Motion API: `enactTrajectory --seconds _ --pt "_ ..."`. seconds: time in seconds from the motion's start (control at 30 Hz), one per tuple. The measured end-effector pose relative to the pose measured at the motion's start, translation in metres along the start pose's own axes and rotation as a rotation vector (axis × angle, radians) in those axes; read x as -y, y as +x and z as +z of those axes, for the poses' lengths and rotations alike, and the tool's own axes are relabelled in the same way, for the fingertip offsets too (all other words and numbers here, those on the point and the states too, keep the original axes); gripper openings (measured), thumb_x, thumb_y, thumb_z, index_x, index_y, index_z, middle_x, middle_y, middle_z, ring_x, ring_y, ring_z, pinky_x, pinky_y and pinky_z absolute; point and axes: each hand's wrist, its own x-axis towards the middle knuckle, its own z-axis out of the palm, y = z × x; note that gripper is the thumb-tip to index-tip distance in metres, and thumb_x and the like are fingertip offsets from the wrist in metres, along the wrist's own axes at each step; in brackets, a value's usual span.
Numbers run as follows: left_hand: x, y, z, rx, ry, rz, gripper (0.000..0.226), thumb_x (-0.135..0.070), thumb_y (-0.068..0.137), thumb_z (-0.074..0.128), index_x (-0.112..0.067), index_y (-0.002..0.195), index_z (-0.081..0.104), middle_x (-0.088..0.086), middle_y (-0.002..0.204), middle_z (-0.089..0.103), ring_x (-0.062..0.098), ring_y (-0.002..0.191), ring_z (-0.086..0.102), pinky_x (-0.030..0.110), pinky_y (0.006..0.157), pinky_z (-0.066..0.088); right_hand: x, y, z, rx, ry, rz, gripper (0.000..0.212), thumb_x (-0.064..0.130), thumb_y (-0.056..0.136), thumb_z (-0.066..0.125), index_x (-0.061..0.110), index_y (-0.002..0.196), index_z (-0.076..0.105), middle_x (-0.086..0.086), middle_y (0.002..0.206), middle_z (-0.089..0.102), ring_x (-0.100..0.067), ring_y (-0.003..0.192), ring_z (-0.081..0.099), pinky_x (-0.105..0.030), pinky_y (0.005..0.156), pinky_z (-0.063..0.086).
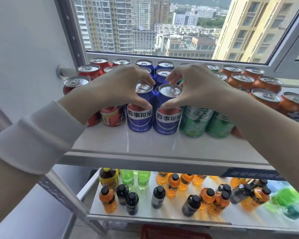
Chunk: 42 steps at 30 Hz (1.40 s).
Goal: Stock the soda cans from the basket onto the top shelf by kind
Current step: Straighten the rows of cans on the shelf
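At the front of the top shelf (128, 144), the left hand (121, 88) and right hand (195, 88) are each clamping their fingers (143, 75) around one of the blue cans (167, 118) wedged between red cans (112, 116) and green cans (195, 121), so a sideways shove is risking toppling neighbours off the edge.

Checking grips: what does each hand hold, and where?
Left hand: left blue Pepsi can, around its upper wall. Right hand: right blue Pepsi can, likewise.

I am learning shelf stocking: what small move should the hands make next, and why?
Probably release both. The left hand grips the left blue can, the right hand the right blue can; both stand upright on the top shelf between red cans and green cans.
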Motion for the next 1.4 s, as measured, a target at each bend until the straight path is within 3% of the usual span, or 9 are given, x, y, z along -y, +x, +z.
enactTrajectory --seconds 0.4,0.53,0.63,0.73,0.93,1.07,1.13,1.23,1.4 --pt "-0.001 -0.010 0.006 -0.006 -0.003 0.000 0.066 -0.051 0.068 0.070 -0.027 0.127 0.052 -0.005 0.125 0.054 0.009 0.110 0.046 0.023 0.088 0.035 0.004 0.000 -0.007 0.108 -0.075 -0.028 0.075 0.047 0.062 0.078 0.018 0.125 0.048 -0.002 0.111 0.062 -0.014 0.095 0.051 -0.025 0.076 0.037" --pt "0.005 -0.021 -0.008 -0.024 -0.024 -0.031 0.073 -0.056 0.074 0.058 -0.025 0.138 0.040 -0.006 0.138 0.048 0.012 0.126 0.042 0.025 0.100 0.032 0.017 0.014 -0.019 0.105 0.001 -0.032 0.067 0.046 0.071 0.070 0.016 0.126 0.048 -0.001 0.115 0.059 -0.017 0.103 0.055 -0.030 0.086 0.044" --pt "0.034 -0.038 -0.032 -0.140 -0.101 -0.126 0.056 -0.039 0.082 0.060 -0.023 0.134 0.045 -0.006 0.134 0.051 0.005 0.112 0.046 0.020 0.091 0.030 0.037 0.030 -0.021 0.013 0.097 -0.065 0.053 0.041 0.079 0.064 0.012 0.122 0.051 -0.001 0.112 0.061 -0.014 0.094 0.056 -0.022 0.080 0.041" --pt "0.072 -0.057 -0.044 -0.186 -0.104 -0.253 0.049 -0.036 0.082 0.062 -0.023 0.128 0.051 0.001 0.132 0.052 0.014 0.109 0.049 0.025 0.087 0.033 0.062 0.049 -0.005 0.041 0.101 -0.115 0.053 0.042 0.079 0.065 0.013 0.121 0.052 -0.001 0.114 0.061 -0.011 0.093 0.054 -0.020 0.078 0.039" --pt "0.105 -0.071 -0.028 -0.122 -0.166 -0.334 0.063 -0.047 0.072 0.071 -0.022 0.127 0.052 0.003 0.128 0.055 0.015 0.115 0.052 0.033 0.101 0.038 0.094 0.074 0.037 0.120 0.043 -0.176 0.068 0.046 0.072 0.072 0.013 0.128 0.050 -0.003 0.127 0.056 -0.017 0.113 0.050 -0.019 0.081 0.031" --pt "0.109 -0.074 -0.022 -0.175 -0.276 -0.331 0.057 -0.040 0.069 0.073 -0.024 0.121 0.057 -0.009 0.101 0.060 -0.006 0.086 0.055 0.006 0.072 0.041 0.098 0.081 0.047 0.107 0.036 -0.145 0.068 0.044 0.069 0.075 0.014 0.125 0.051 -0.003 0.122 0.058 -0.017 0.113 0.051 -0.023 0.086 0.035" --pt "0.111 -0.074 -0.023 -0.215 -0.303 -0.334 0.056 -0.043 0.066 0.074 -0.025 0.118 0.061 -0.016 0.091 0.060 -0.011 0.081 0.055 0.005 0.066 0.041 0.098 0.083 0.046 0.091 0.049 -0.124 0.064 0.042 0.068 0.076 0.015 0.122 0.055 -0.001 0.118 0.061 -0.012 0.104 0.052 -0.019 0.079 0.035" --pt "0.109 -0.076 -0.027 -0.214 -0.328 -0.329 0.060 -0.048 0.060 0.074 -0.026 0.115 0.063 -0.028 0.087 0.055 -0.005 0.085 0.057 0.012 0.073 0.046 0.097 0.082 0.042 0.087 0.083 -0.110 0.059 0.038 0.067 0.078 0.016 0.118 0.058 0.002 0.112 0.062 -0.007 0.092 0.051 -0.014 0.066 0.036" --pt "0.103 -0.080 -0.027 -0.217 -0.329 -0.307 0.057 -0.045 0.061 0.076 -0.028 0.114 0.064 -0.032 0.085 0.051 -0.005 0.086 0.057 0.013 0.077 0.046 0.098 0.075 0.038 0.097 0.047 -0.131 0.058 0.041 0.066 0.077 0.016 0.115 0.059 0.003 0.110 0.063 -0.007 0.090 0.051 -0.012 0.063 0.035"
